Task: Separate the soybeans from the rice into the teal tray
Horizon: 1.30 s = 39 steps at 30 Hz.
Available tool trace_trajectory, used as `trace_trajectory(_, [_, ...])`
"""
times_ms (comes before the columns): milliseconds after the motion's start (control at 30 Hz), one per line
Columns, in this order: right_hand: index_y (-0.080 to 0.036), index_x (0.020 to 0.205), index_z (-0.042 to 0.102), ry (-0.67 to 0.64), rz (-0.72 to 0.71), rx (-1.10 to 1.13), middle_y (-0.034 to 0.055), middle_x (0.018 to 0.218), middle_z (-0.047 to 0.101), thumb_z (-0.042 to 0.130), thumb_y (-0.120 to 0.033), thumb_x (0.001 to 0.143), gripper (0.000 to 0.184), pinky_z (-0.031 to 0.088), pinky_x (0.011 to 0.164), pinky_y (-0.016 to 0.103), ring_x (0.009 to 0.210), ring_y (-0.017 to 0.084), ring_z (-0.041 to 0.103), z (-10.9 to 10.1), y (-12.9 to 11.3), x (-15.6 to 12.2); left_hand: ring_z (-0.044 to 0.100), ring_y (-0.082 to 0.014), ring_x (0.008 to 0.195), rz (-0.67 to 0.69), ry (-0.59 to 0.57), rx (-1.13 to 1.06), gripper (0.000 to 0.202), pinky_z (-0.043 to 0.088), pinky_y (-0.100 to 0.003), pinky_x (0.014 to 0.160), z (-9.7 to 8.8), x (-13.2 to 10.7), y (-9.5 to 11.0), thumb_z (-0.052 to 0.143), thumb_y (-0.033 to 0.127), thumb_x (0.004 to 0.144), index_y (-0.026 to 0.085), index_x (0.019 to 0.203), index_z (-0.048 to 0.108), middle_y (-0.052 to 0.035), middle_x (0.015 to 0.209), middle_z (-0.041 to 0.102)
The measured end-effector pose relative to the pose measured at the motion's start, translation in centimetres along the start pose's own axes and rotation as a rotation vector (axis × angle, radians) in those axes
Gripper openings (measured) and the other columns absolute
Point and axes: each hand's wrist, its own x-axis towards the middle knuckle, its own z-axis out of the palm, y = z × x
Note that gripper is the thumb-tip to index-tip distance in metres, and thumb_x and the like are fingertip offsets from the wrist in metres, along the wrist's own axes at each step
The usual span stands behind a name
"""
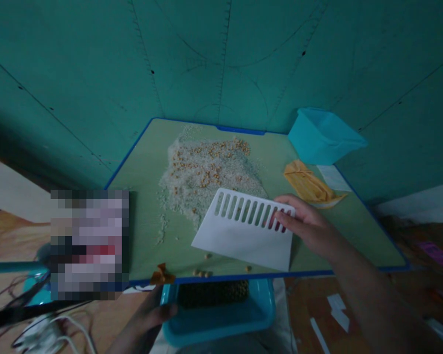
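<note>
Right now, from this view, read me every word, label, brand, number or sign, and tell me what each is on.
No text is readable.
Green wall: drawn lines and faint marks, too indistinct to read.
Pink item at far right: too blurred to tell.
White slotted scoop: no lettering visible.

Slanted across the near right edge of a loose spread of pale grains mixed with round, tan beans: a white slotted scraper, slant-sided on the left, with a row of long, rounded slots at the top, some showing grain behind. Scattered nearer, apart from the main heap: a few stray beans. Lower still: a turquoise tub, open-topped and rectangular, with shadowed, small round pieces at the far side.
</note>
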Motion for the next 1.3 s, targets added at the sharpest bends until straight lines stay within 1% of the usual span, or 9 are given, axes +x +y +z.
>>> trace_trajectory(200, [-0.021,0.099,0.054,-0.023,0.049,0.078,-0.0025,0.069,0.064,0.065,-0.04,0.077,0.031,0.044,0.056,0.024,0.061,0.014,0.06,0.1,0.7,1.2,0.052,-0.037,0.126,-0.015,0.013,-0.01,0.038,0.039,-0.046,0.104,0.2,0.1,0.3,0.08,0.028,0.06,0.03,0.098,0.077,-0.0015,0.106,0.08])
trace_trajectory(400, [-0.021,0.104,0.054,-0.076,0.079,0.123,-0.0023,0.072,0.065,0.065,-0.038,0.079,0.032,0.043,0.059,0.023,0.063,0.013,0.06,0.5,1.4,1.6,0.052,-0.0382,0.125,0.015,0.072,-0.046,0.038,0.043,-0.046,0.101,1.5,-0.8,1.1,0.082,0.028,0.055,0.03,0.093,0.079,-0.0018,0.104,0.081])
trace_trajectory(500, [-0.022,0.104,0.054,-0.121,0.106,0.142,-0.0028,0.072,0.065,0.064,-0.038,0.081,0.03,0.042,0.059,0.023,0.063,0.012,0.06,0.8,1.4,1.4,0.055,-0.0395,0.122,-0.01,0.081,-0.046,0.037,0.044,-0.046,0.099,1.7,-0.9,1.2,0.084,0.029,0.051,0.03,0.088,0.08,-0.0022,0.099,0.082])
trace_trajectory(600, [-0.022,0.101,0.055,-0.138,0.11,0.143,-0.0038,0.071,0.064,0.063,-0.037,0.082,0.026,0.041,0.058,0.022,0.062,0.011,0.059,1.1,1.3,1.2,0.059,-0.0395,0.117,-0.027,0.059,-0.086,0.037,0.044,-0.046,0.099,1.7,-0.8,1.1,0.085,0.027,0.051,0.03,0.088,0.081,-0.0027,0.094,0.083])
trace_trajectory(700, [-0.022,0.103,0.054,-0.112,0.137,0.158,-0.004,0.071,0.065,0.065,-0.037,0.08,0.029,0.042,0.057,0.022,0.061,0.011,0.058,1.4,1.3,0.8,0.061,-0.0391,0.116,-0.044,0.003,-0.116,0.037,0.044,-0.046,0.099,1.8,-0.8,1.1,0.084,0.026,0.052,0.029,0.089,0.08,-0.0036,0.093,0.083])
trace_trajectory(900, [-0.021,0.103,0.055,-0.093,0.187,0.143,-0.0046,0.069,0.064,0.066,-0.037,0.078,0.032,0.041,0.057,0.021,0.061,0.011,0.057,1.7,1.0,-0.4,0.061,-0.0391,0.115,-0.032,-0.027,-0.036,0.034,0.045,-0.047,0.097,1.0,-0.5,1.0,0.083,0.027,0.054,0.031,0.088,0.079,-0.0017,0.104,0.08])
trace_trajectory(1100, [-0.022,0.101,0.057,-0.029,0.188,0.119,-0.0041,0.068,0.064,0.067,-0.037,0.078,0.029,0.041,0.057,0.021,0.062,0.012,0.057,2.1,0.7,-1.8,0.05,-0.035,0.128,-0.02,-0.102,-0.053,0.035,0.037,-0.044,0.106,0.3,-0.5,0.7,0.077,0.024,0.062,0.033,0.096,0.077,0.0006,0.116,0.076])
trace_trajectory(1200, [-0.023,0.098,0.061,-0.022,0.205,0.09,-0.0045,0.066,0.062,0.068,-0.041,0.077,0.03,0.04,0.054,0.02,0.059,0.011,0.054,2.1,0.7,-2.7,0.047,-0.0346,0.131,-0.002,-0.133,-0.049,0.034,0.036,-0.044,0.107,0.1,-0.4,0.6,0.077,0.025,0.063,0.033,0.096,0.077,0.0016,0.123,0.073])
trace_trajectory(1300, [-0.024,0.096,0.064,0.031,0.208,0.033,-0.0036,0.066,0.063,0.068,-0.047,0.075,0.031,0.04,0.053,0.021,0.059,0.012,0.054,1.5,0.7,-3.9,0.046,-0.0353,0.131,-0.029,-0.129,-0.056,0.034,0.032,-0.045,0.11,0.2,-0.3,0.4,0.078,0.028,0.061,0.033,0.095,0.077,0.001,0.121,0.074])
